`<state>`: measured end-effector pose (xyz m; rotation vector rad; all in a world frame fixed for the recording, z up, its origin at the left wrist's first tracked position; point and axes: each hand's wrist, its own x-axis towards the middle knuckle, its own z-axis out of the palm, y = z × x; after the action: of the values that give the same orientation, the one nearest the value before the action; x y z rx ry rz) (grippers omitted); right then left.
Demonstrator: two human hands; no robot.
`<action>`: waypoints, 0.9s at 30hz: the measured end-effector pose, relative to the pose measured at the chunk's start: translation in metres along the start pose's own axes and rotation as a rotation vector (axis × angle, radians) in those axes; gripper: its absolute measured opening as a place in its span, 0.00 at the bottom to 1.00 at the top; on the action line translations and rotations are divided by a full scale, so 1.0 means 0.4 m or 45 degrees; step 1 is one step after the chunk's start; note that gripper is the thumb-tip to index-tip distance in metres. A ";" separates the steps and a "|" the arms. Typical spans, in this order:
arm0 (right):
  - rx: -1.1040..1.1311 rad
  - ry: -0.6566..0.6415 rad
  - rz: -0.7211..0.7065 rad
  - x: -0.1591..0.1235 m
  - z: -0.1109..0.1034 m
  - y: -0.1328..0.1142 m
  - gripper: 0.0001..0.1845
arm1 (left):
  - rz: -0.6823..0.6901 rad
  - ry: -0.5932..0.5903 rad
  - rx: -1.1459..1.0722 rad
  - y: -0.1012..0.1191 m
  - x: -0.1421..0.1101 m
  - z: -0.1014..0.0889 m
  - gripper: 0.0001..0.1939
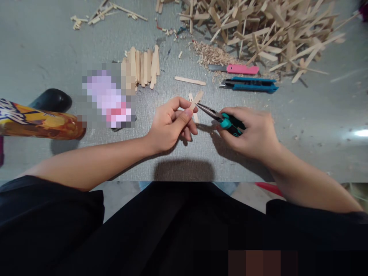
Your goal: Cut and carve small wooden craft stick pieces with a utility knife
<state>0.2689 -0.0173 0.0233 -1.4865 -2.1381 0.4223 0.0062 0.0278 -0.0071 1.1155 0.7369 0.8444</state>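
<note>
Pinched between the thumb and fingers of my left hand (pixel 172 124) are flat wooden craft sticks (pixel 197 98), crossed over one another. My right hand (pixel 251 132) is wrapped around the teal and black handles of long-nose pliers (pixel 211 112). The tips of the pliers reach the crossing of the sticks; whether they grip anything there is too small to tell. A single craft stick (pixel 190 81) lies flat on the table just beyond my hands.
Beyond my right hand lie a blue box cutter (pixel 250 84) and a pink one (pixel 243 69), near wood shavings (pixel 212 53) and a heap of crossed sticks (pixel 276 30). A row of sticks (pixel 143 67), a blurred purple item (pixel 106 96) and a bottle (pixel 43 120) are leftward.
</note>
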 end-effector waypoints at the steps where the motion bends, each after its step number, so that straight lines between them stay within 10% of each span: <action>1: -0.005 -0.008 0.006 0.000 -0.001 -0.001 0.09 | -0.006 -0.002 -0.002 0.000 0.000 0.000 0.31; 27: -0.087 -0.046 -0.049 0.004 -0.009 0.009 0.11 | 0.036 0.107 0.077 -0.008 0.001 -0.010 0.25</action>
<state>0.2732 -0.0145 0.0247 -1.4824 -2.2265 0.3683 0.0036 0.0293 -0.0113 1.1521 0.8222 0.9023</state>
